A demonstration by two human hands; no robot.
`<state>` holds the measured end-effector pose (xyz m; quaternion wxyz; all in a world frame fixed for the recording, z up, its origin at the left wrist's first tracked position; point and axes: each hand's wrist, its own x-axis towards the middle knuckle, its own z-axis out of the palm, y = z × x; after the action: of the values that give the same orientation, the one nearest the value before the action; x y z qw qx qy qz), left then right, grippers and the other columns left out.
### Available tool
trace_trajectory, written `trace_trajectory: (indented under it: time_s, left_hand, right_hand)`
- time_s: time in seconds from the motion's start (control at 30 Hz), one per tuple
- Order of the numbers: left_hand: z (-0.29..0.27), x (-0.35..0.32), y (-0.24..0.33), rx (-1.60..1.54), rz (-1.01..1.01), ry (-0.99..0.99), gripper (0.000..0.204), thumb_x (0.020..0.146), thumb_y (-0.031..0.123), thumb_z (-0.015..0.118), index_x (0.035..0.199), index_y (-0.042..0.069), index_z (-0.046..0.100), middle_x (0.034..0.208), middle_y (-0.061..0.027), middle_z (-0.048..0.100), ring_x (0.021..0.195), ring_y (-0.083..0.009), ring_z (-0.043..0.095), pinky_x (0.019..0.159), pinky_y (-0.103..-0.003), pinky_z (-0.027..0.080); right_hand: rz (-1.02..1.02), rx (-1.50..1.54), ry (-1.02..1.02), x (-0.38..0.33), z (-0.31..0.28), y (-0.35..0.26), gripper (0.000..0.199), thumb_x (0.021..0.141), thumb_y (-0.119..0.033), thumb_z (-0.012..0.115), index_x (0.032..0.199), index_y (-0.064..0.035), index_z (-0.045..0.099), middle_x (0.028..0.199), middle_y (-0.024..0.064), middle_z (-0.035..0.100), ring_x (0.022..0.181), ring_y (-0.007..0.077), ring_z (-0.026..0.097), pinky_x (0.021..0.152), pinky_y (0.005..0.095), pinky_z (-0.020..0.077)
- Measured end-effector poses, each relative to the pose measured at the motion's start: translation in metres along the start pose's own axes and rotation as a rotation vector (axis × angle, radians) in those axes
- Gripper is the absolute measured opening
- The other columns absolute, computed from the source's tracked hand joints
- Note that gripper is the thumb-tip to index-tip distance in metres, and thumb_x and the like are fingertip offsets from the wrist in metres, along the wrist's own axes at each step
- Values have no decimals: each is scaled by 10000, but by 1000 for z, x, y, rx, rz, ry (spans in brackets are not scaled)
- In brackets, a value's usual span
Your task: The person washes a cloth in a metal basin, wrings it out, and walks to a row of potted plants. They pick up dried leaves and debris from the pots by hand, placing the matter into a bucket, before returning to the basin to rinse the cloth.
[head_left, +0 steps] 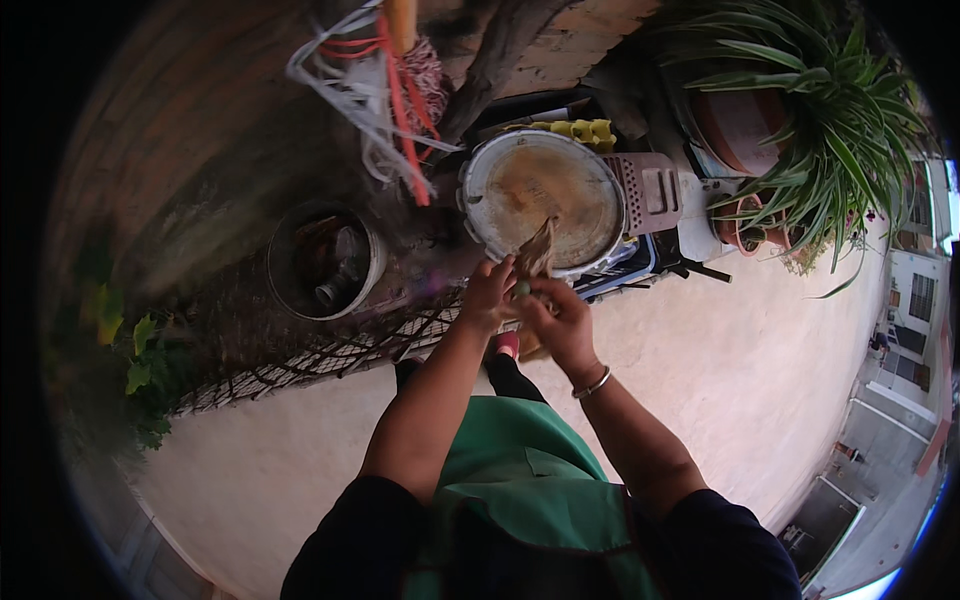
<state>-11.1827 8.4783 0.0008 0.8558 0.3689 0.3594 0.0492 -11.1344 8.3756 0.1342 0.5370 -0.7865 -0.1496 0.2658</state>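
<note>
My left hand [487, 293] and my right hand [556, 322] meet at the near rim of a round whitish basin [480, 215], whose inside is stained brown. Between them is a limp, brownish, wrinkled thing [538, 250], like a rag or a dried husk; its exact kind I cannot make out. Its pointed end reaches up over the basin, and a tan part hangs below my hands. The fingers of my right hand are pinched together on it, next to a small round greenish thing [521, 288]. Those of my left hand are closed around its other side.
Left of the basin stands a round bucket [378, 262] with dark scraps inside. A mop-like bundle of red and white strips [395, 95] hangs above. Yellow egg cartons [590, 133], a perforated brownish plastic crate [650, 190] and potted spider plants [800, 130] crowd the right side. Dark lattice [330, 350] edges the ledge.
</note>
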Motion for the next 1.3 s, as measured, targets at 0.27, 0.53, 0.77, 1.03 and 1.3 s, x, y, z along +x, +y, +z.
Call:
trace_trajectory:
  time_s: [0.27, 0.53, 0.77, 1.03, 1.3]
  left_hand:
    - [-180, -126, 68, -715, -86, 253, 344, 921, 370, 433, 1052, 68, 531, 986, -55, 567, 836, -188, 591, 681, -311, 501]
    - [-315, -118, 107, -766, -84, 702, 245, 910, 234, 496, 1063, 45, 526, 1018, -87, 580, 952, -216, 570, 869, -416, 456]
    - [-283, -149, 90, -660, -218, 524, 220, 874, 271, 508, 1020, 112, 547, 945, -28, 579, 867, -140, 562, 740, -313, 458]
    - [-130, -217, 100, -541, -187, 204, 304, 917, 270, 473, 1162, 92, 492, 1049, -53, 568, 931, -160, 566, 774, -308, 479]
    - [72, -260, 30, -17, -36, -8, 308, 892, 141, 539, 1182, 42, 521, 1047, -44, 590, 904, -148, 597, 724, -277, 508]
  right_hand:
    - [320, 117, -308, -8, 211, 19, 247, 820, -116, 630, 1029, 10, 602, 803, 69, 646, 740, 78, 587, 643, 234, 485]
    - [304, -37, -460, 78, 371, 79, 464, 776, -199, 652, 1173, 6, 526, 722, 18, 584, 618, 89, 523, 554, 250, 419]
    - [290, 61, -434, 23, 327, 53, 295, 817, -234, 586, 990, 4, 611, 796, 68, 622, 741, 121, 568, 669, 263, 451]
    - [414, 394, -232, -77, 191, -26, 230, 906, -207, 487, 971, -11, 590, 833, 41, 592, 745, 99, 534, 676, 245, 445]
    - [94, 360, -145, -142, -36, 0, 364, 867, -214, 566, 1160, -8, 504, 987, 103, 603, 900, 154, 561, 805, 279, 451]
